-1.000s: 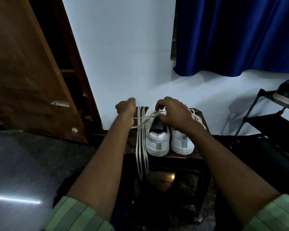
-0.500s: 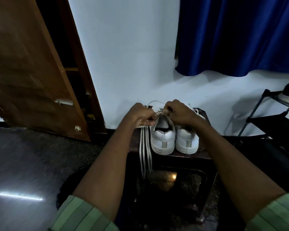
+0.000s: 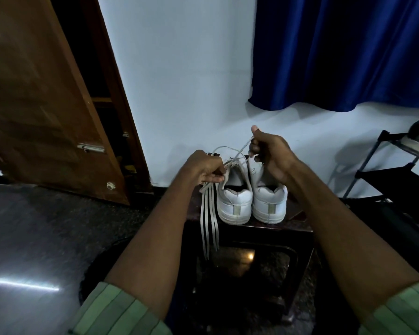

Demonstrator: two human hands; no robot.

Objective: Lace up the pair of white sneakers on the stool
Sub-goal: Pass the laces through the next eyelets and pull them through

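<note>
Two white sneakers stand side by side on a dark stool (image 3: 298,215), heels toward the camera, toes toward the pale wall. The left sneaker (image 3: 235,204) and the right sneaker (image 3: 270,204) touch along their inner sides; both have smooth, leather-like uppers, rounded padded heel collars, thick pale soles and a small grey vertical tab at the heel. They sit near the stool's front edge, toward its left half.

Left hand (image 3: 207,169) — fingers curled over a bunch of flat white laces at the left sneaker's collar. From under this hand several loose lace strands (image 3: 209,226) hang straight down past the stool's front-left edge, flat and ribbon-like.

Right hand (image 3: 267,151) — raised above the sneakers, thumb up, fingers pinching one thin lace (image 3: 238,153) that runs taut and slanting down to the left hand. A slack loop of lace arcs behind it.

Stool: dark, glossy, square-framed legs, a faint warm reflection beneath its top. Floor is speckled dark stone with a bright glare streak. A brown wooden door (image 3: 39,97) with visible grain stands at left; a deep blue curtain (image 3: 344,49) in soft vertical folds hangs at upper right; a black metal rack (image 3: 377,170) stands at right. Striped green sleeves at both forearms.
</note>
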